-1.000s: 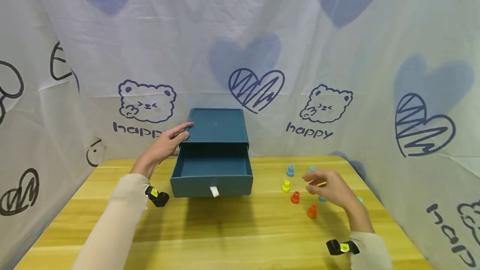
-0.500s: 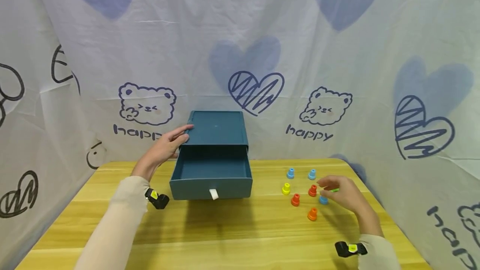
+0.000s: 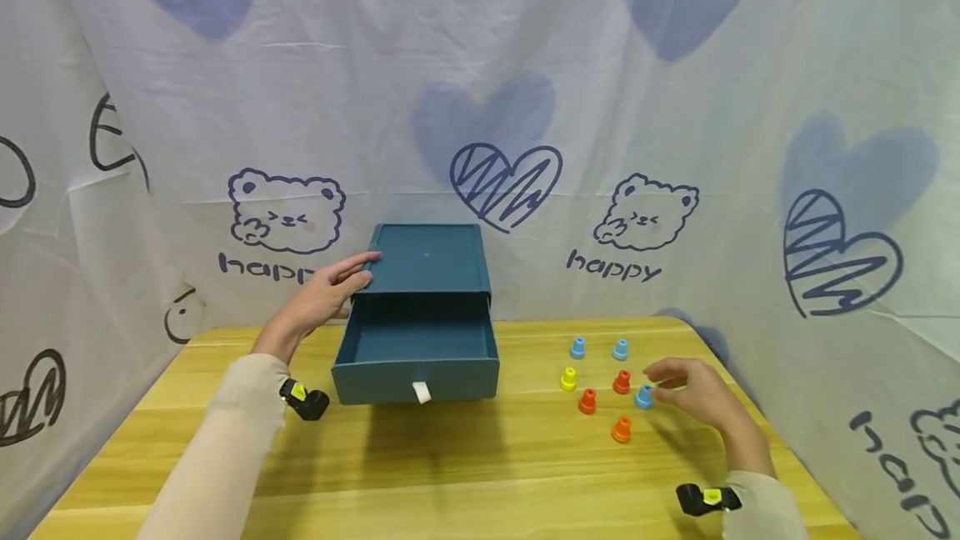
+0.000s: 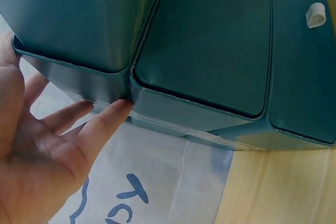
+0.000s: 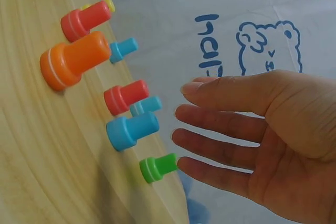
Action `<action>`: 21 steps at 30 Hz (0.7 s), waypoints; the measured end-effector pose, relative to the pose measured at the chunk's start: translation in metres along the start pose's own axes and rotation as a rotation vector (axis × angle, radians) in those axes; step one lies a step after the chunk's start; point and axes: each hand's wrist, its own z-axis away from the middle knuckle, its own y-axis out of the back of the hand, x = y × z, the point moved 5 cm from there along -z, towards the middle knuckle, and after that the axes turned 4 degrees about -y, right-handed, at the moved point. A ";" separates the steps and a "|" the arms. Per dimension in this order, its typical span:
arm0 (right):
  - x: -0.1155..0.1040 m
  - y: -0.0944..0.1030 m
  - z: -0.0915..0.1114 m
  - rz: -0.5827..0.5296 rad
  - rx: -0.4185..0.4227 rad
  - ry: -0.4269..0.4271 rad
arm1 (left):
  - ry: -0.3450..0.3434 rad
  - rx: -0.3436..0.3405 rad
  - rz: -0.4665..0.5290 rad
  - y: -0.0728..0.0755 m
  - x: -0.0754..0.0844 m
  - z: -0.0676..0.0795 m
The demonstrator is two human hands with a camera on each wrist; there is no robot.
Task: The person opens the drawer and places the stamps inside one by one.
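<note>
A dark teal drawer cabinet stands at the back of the table, its top drawer pulled out with nothing visible inside. My left hand rests against the cabinet's left side, fingers extended along the wall and thumb near the top drawer's edge. Over the right of the table hovers my right hand, empty, its fingers loosely bent. Its fingertips are just right of a blue knobbed plastic piece. A similar green piece shows below the fingers in the right wrist view; the hand hides it in the head view.
More such pieces stand on the wooden table: an orange one, two red, a yellow one and two more blue. Lower drawers are pushed in. A printed white cloth hangs behind and at both sides.
My right hand has shifted right, from over the red piece to beside the nearest blue one, uncovering pieces it had hidden. My left hand keeps its place on the cabinet.
</note>
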 end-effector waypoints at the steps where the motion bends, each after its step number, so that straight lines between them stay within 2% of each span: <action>1: 0.002 0.000 0.000 -0.001 -0.002 -0.011 | 0.002 -0.001 0.006 0.000 0.000 0.000; 6: 0.008 -0.002 0.000 -0.004 -0.008 -0.050 | 0.007 -0.019 0.011 0.002 0.000 0.001; 11: 0.013 -0.004 -0.001 -0.029 -0.029 -0.082 | 0.012 -0.044 0.056 0.002 -0.001 0.001; 21: 0.018 -0.006 -0.003 -0.030 -0.035 -0.048 | 0.032 -0.105 0.126 0.005 0.002 0.002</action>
